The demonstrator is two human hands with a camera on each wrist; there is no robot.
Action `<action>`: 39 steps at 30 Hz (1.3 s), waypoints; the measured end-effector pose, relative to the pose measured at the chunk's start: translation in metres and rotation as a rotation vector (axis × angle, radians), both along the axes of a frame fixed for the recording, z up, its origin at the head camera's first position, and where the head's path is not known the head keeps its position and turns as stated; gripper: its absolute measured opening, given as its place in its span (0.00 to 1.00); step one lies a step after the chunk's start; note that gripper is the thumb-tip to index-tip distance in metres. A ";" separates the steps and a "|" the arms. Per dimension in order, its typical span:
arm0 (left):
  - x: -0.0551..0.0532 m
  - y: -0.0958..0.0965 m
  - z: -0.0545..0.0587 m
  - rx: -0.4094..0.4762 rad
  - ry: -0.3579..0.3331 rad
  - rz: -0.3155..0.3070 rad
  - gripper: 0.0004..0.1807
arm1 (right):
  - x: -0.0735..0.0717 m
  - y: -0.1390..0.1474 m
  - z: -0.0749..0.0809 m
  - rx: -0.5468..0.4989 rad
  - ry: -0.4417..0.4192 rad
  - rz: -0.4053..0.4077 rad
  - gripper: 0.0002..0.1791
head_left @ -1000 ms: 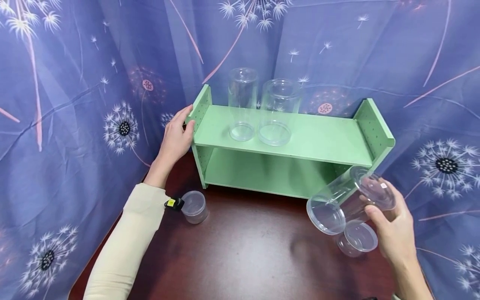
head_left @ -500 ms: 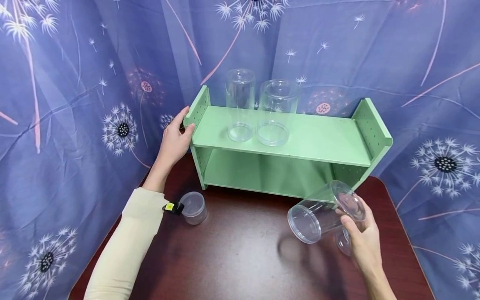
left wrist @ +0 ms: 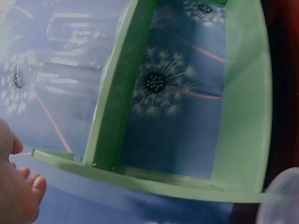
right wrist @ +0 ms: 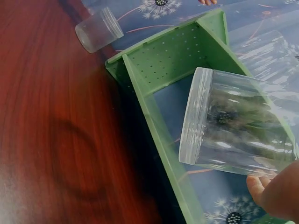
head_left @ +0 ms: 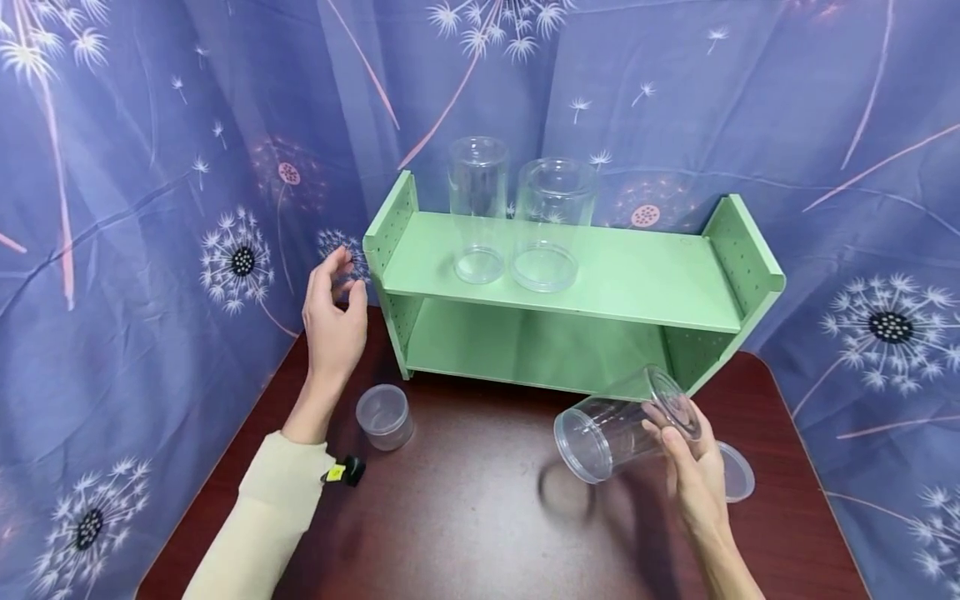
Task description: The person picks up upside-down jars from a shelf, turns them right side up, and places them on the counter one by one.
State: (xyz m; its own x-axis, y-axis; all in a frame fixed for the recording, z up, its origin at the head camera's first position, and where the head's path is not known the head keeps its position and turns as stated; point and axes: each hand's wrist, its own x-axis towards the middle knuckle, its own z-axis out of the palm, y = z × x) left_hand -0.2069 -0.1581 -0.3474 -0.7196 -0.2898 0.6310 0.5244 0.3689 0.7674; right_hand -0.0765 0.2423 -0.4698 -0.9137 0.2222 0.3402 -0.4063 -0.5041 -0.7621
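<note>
Holding jar point(head_left: 617, 427) in right hand point(head_left: 693, 475), with fingers and thumb curled round one end. Tilted on its side above counter point(head_left: 480, 517), ringed end pointing left and down, in front of the right half of shelf point(head_left: 652, 279). Casting a ring shadow on the counter below. Holding left hand point(head_left: 335, 321) just beside the left panel of the shelf, with fingers loosely bent and thumb set apart. Standing side by side on the upper board: narrow jar point(head_left: 478, 204) and wide jar point(head_left: 553, 229). Resting on the counter near the left wrist: small jar point(head_left: 386, 418). Mostly hidden behind the right hand: cup point(head_left: 738, 473). Hanging behind all: curtain point(head_left: 660, 92).
</note>
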 end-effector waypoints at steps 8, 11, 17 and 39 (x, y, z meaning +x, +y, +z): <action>0.034 0.027 -0.023 -0.026 0.034 -0.144 0.25 | -0.005 -0.013 -0.004 -0.055 -0.021 0.019 0.25; 0.037 0.034 -0.047 -0.029 0.015 -0.227 0.27 | -0.006 -0.016 -0.006 -0.073 -0.014 0.049 0.25; 0.045 0.049 -0.095 -0.020 -0.113 -0.370 0.29 | -0.007 -0.021 -0.009 -0.099 0.005 0.090 0.26; 0.086 0.095 -0.184 0.152 -0.516 -0.777 0.32 | -0.006 -0.037 -0.014 -0.181 0.060 0.199 0.23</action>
State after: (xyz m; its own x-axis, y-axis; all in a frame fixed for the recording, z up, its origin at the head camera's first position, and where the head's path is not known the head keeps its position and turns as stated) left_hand -0.1210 -0.0633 -0.5315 -0.9257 0.3352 0.1755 0.1635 -0.0637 0.9845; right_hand -0.0822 0.2052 -0.4836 -0.9249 0.1025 0.3662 -0.3275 -0.7043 -0.6299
